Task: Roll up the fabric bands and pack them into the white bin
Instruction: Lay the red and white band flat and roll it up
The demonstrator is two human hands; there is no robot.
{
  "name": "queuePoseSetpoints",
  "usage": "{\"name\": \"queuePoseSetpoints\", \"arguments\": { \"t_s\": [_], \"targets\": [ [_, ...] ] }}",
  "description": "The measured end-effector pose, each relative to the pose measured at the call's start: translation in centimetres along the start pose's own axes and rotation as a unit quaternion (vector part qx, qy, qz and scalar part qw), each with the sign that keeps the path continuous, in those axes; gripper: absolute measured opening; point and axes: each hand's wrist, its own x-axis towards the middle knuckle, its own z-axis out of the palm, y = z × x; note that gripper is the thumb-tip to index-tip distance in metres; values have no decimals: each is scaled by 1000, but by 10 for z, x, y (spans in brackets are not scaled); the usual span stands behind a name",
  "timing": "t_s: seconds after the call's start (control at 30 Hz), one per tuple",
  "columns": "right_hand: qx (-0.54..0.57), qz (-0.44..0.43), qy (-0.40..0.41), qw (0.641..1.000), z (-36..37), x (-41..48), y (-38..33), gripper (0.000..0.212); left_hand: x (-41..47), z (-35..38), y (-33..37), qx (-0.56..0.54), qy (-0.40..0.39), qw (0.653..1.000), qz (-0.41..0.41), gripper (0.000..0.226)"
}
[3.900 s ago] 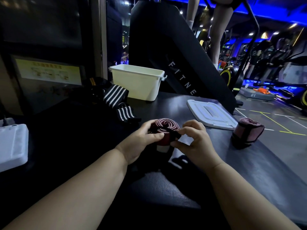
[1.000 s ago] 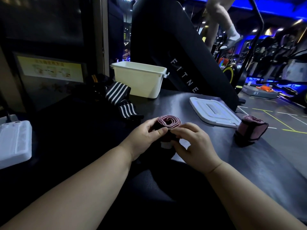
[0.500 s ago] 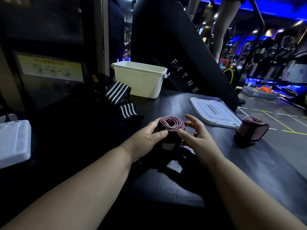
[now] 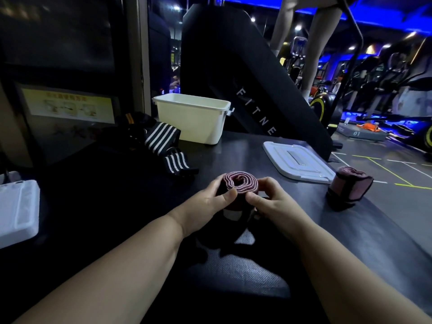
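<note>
Band (image 4: 240,182), coiled, is pinched between fingers (image 4: 228,195) of left hand (image 4: 208,203) and right hand (image 4: 272,203)

Dim scene, blue ceiling glow upper right, deep shadows left, wide-angle bending at edges

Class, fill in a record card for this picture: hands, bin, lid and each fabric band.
left hand: grips the maroon roll
right hand: pinches the other side of the same roll
white bin: open, at the far side of the table; contents hidden
lid: flat on the table, right of the bin
second roll: stands at the right, beside the lid
striped bands: unrolled, left of the bin
</note>
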Motion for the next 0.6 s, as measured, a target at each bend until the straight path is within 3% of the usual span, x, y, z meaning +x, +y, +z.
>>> {"name": "queuePoseSetpoints", "arguments": {
  "t_s": [0.13, 0.23, 0.33, 0.5, 0.6],
  "targets": [
    [32, 17, -1, 999, -7, 1, 3, 48, 1, 0, -5, 14, 38, 999, 13, 77],
    [47, 20, -21, 998, -7, 2, 4, 48, 0, -2, -6, 33, 79, 995, 50, 72],
    [20, 10, -41, 999, -7, 2, 3, 59, -2, -1, -7, 8, 56, 997, 52, 70],
    [13, -12, -68, 998, -6, -4, -1, 47, -1, -1, -5, 108, 33, 992, 55, 88],
    [-23, -25, -63, 997, -4, -5, -4, 63, -2, 0, -4, 141, 37, 987, 62, 96]
  ]
}}
